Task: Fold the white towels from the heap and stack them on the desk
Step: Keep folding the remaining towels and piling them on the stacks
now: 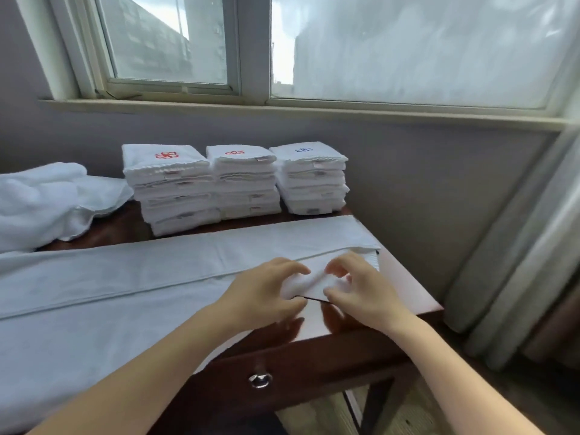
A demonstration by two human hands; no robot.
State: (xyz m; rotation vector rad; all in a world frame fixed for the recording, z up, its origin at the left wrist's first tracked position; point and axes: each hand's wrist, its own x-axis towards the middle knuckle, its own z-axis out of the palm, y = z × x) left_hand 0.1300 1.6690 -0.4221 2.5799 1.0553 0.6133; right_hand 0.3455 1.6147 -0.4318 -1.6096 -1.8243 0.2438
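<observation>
A long white towel (131,277) lies spread across the dark wooden desk (405,296), folded lengthwise with a seam running along it. My left hand (263,296) and my right hand (364,290) both pinch the towel's right near corner, fingers curled round a bunched bit of cloth lifted just off the desk. Three stacks of folded white towels stand at the back: a left stack (169,186) and a middle stack (244,183) with red emblems, and a right stack (314,180) with a blue emblem. The heap of unfolded towels (40,199) lies at the far left.
A window with a sill (282,111) runs above the desk. Grey curtains (518,262) hang at the right. The desk drawer has a metal ring pull (260,380) below its front edge.
</observation>
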